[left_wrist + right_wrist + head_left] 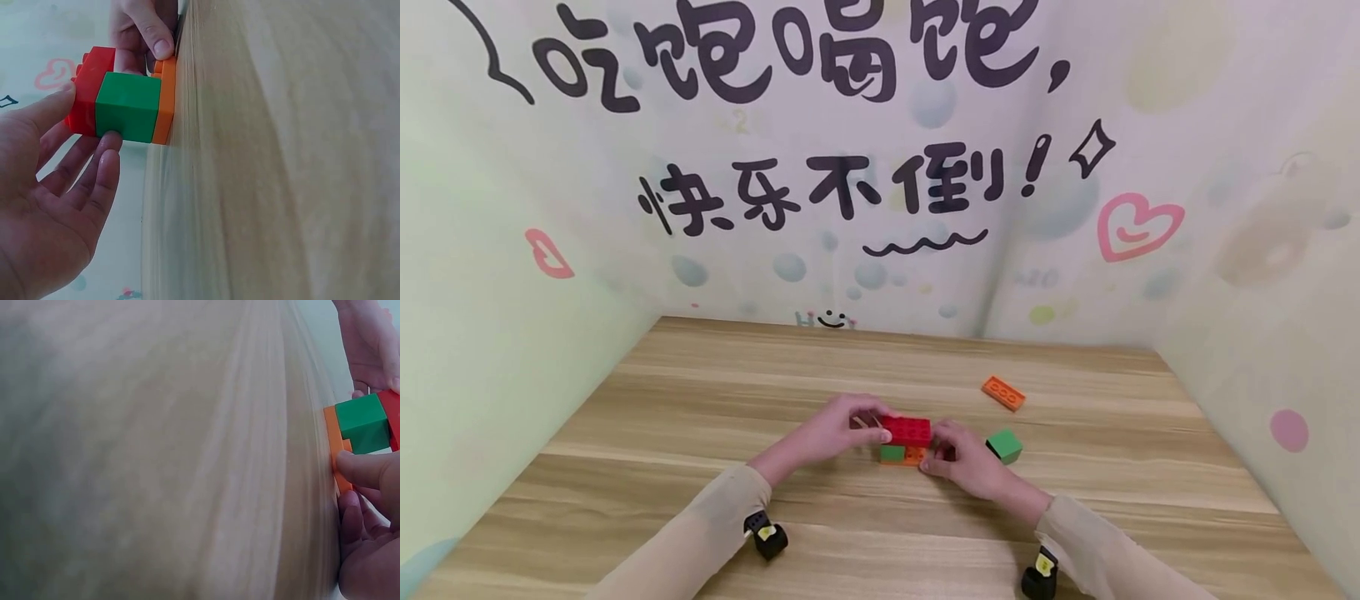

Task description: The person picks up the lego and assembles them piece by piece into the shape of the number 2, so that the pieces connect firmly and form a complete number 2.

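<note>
A red brick (908, 431) lies across the top of a green block (129, 106), which stands on one end of a flat orange brick (334, 440). My left hand (838, 429) grips the red brick at its left end, thumb on the near side; in the left wrist view a fingertip of the left hand (56, 200) also touches the green block. The right hand (966, 462) pinches the free end of the orange brick, as the right wrist view also shows with the thumb of the right hand (372, 512) against it. The orange brick rests on the table.
Another green block (1004, 447) lies just right of my right hand. Farther back on the wooden table (737, 367) is a second flat orange brick (1003, 392), hollow side up. Printed cloth walls (850, 283) stand behind and at both sides.
</note>
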A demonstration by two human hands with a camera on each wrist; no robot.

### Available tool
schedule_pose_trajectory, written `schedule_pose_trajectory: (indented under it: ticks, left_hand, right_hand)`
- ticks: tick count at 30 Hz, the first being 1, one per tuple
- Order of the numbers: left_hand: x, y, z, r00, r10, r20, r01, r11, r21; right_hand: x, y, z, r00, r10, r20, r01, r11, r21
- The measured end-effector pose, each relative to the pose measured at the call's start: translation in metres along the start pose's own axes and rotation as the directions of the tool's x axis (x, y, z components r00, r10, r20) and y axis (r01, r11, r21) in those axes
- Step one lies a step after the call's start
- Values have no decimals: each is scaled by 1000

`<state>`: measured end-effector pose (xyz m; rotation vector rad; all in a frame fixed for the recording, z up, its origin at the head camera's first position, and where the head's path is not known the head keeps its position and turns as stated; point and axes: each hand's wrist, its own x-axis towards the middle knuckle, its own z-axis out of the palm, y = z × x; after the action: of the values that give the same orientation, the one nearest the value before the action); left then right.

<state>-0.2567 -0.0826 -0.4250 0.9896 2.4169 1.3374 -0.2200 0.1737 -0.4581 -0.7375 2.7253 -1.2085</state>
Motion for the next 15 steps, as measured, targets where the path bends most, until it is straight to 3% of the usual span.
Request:
schedule_pose_trajectory:
  ticks: [15]
  left_hand:
    - [0,1,2,1000,-21,-2,21,999,-24]
  right_hand:
    - [-2,-5,-4,1000,14,23,-14,1000,10]
